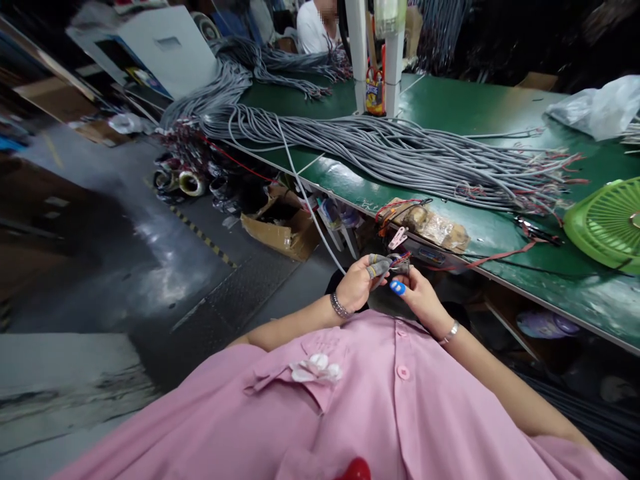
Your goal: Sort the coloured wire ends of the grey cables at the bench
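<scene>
My left hand (361, 281) and my right hand (419, 295) meet just below the edge of the green table (450, 100). Both pinch the end of a grey cable (305, 193), which runs up to the table from my hands. Thin red wires stick out of the cable end (399, 265) between my fingertips. Grey finger covers sit on my left fingers and a blue one (397, 287) on my right thumb. Each wrist has a bracelet.
A long bundle of grey cables (390, 150) with red wire ends lies across the table. A green fan (607, 223) stands at the right, a plastic bag (595, 107) behind it. A cardboard box (283, 223) and tape rolls (180, 181) sit on the floor. Another person (315, 27) sits at the far end.
</scene>
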Available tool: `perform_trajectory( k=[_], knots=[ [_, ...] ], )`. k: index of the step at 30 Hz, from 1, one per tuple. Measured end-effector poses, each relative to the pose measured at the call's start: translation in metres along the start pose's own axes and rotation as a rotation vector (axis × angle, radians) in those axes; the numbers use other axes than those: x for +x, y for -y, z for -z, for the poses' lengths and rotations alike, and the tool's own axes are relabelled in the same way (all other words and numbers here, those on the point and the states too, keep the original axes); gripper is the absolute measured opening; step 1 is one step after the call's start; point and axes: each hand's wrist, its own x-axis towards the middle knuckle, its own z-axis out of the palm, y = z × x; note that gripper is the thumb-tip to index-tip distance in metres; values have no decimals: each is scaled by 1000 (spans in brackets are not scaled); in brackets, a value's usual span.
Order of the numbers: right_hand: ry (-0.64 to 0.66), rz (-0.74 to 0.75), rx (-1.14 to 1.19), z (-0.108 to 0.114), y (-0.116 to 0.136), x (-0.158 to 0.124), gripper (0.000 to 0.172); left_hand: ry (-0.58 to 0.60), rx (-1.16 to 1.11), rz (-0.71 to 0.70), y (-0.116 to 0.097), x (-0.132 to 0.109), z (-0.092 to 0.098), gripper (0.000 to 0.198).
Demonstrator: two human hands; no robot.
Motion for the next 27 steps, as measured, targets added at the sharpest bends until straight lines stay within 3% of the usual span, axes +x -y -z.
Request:
perform_trajectory(
  k=[4, 8, 13, 16, 20, 23, 25, 27],
  knots=[
    [-172, 5, 88, -10, 6, 4, 35, 25, -21, -8, 5, -2, -3, 30],
    [-144, -35, 122, -8, 7, 1, 30, 23, -105, 9, 4, -1, 3, 27],
    [-91, -55, 310, -10, 9, -2, 29, 173, -289, 18, 1, -1, 8, 26],
    [-74, -75, 375, -14, 13, -3, 30, 281, -287, -38, -4, -6, 7, 22],
    [-144, -125, 455, -13, 14, -2, 30, 418, -184, -146, -17, -18, 10, 18],
    [-226, -155, 534, -4, 12, -1, 30, 502, -100, -224, -30, -22, 23, 36],
    [-232, -140, 548, 2, 12, -2, 30, 454, -94, -286, -37, -19, 33, 42],
    [-189, -100, 501, 6, 12, -4, 28, 327, -16, -347, -39, -13, 39, 32]
  ],
)
